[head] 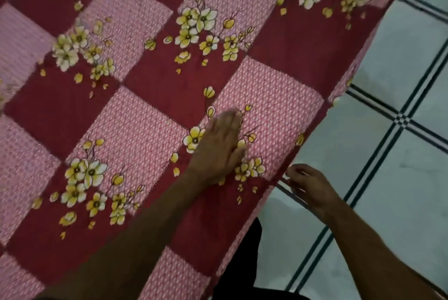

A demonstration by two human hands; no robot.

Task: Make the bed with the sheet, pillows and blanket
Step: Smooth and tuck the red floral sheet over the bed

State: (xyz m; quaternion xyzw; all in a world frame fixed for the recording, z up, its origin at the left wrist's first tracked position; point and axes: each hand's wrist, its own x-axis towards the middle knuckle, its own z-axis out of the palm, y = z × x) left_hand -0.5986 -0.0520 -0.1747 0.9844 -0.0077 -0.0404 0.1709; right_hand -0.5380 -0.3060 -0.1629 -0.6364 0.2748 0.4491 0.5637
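Observation:
A sheet (150,96) in dark red and pink checks with yellow and white flowers lies spread flat over the bed and fills most of the view. My left hand (221,139) lies flat on it near the bed's right edge, fingers straight and blurred. My right hand (308,186) is beside that edge, over the floor, with its fingers curled at the sheet's hanging side (278,171). Whether it pinches the cloth cannot be made out. No pillows or blanket are in view.
White floor tiles (400,81) with dark double lines run along the bed's right side. My dark trousers (240,263) show close against the bed edge at the bottom.

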